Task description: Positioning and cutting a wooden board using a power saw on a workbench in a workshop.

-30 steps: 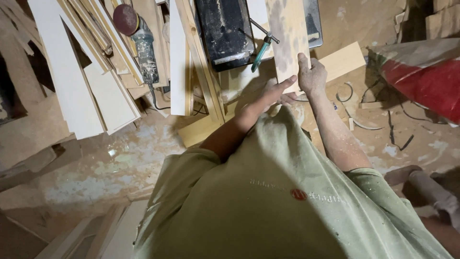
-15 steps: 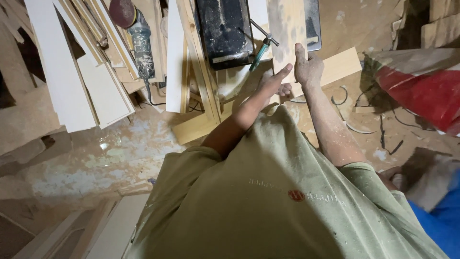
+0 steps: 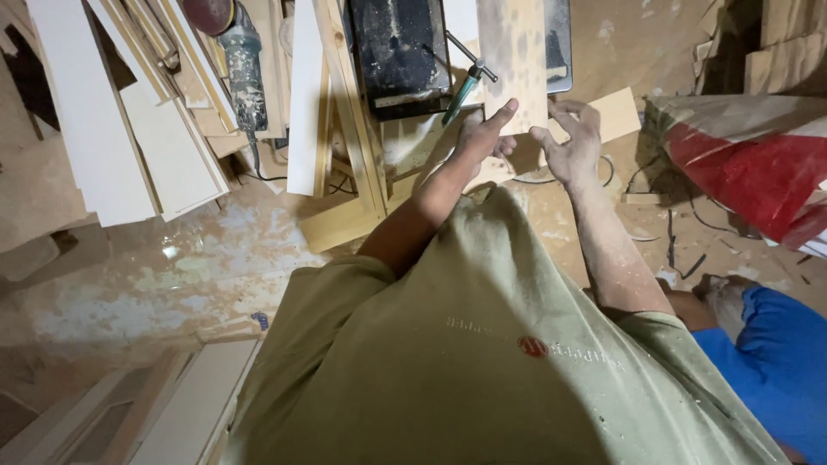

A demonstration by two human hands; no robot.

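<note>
Both hands, left hand point(image 3: 484, 138) and right hand point(image 3: 570, 146), are steadying the wooden board point(image 3: 514, 65) with fingers spread (clamp point(image 3: 462, 90) just left), keeping it flat.

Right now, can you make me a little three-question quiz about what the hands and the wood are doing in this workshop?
1. True or false: both hands are at the near end of the pale wooden board.
2. Which tool lies among the white planks at the top left? A) an angle grinder B) a paintbrush C) a tape measure
3. Fill in: the clamp just beyond the left hand has a ______ handle.

Key
1. True: the left hand's fingers reach up to the board's near edge, and the right hand is curled at its near corner.
2. A, the angle grinder.
3. Green.
</note>
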